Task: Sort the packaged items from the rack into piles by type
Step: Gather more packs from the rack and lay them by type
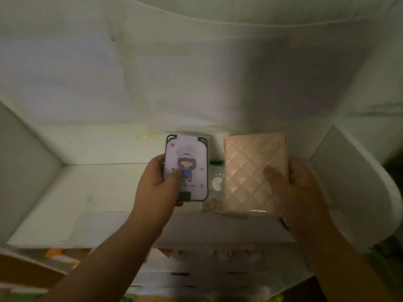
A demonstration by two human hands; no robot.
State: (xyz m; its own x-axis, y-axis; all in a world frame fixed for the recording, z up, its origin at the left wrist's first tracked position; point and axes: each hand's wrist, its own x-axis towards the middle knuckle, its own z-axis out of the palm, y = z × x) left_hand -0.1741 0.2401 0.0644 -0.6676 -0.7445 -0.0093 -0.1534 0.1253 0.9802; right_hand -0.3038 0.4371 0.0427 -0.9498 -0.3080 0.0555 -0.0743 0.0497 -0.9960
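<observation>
My left hand [156, 182] grips a white packaged card-shaped item [189, 158] with a black border and a cartoon figure in a blue coat, thumb on its front. My right hand [298, 188] holds a pink quilted packaged item [250, 162] in clear wrap, thumb across its face. Both are held side by side above the white shelf [98, 188] of the rack. Between and beneath them lies another clear-packed item [216, 184] with a pale pattern, mostly hidden.
White side walls [26, 166] enclose the shelf on the left and a white panel [349, 184] stands on the right. Below the shelf's front edge, lower tiers hold blurred colourful packages [209, 253]. White fabric hangs behind.
</observation>
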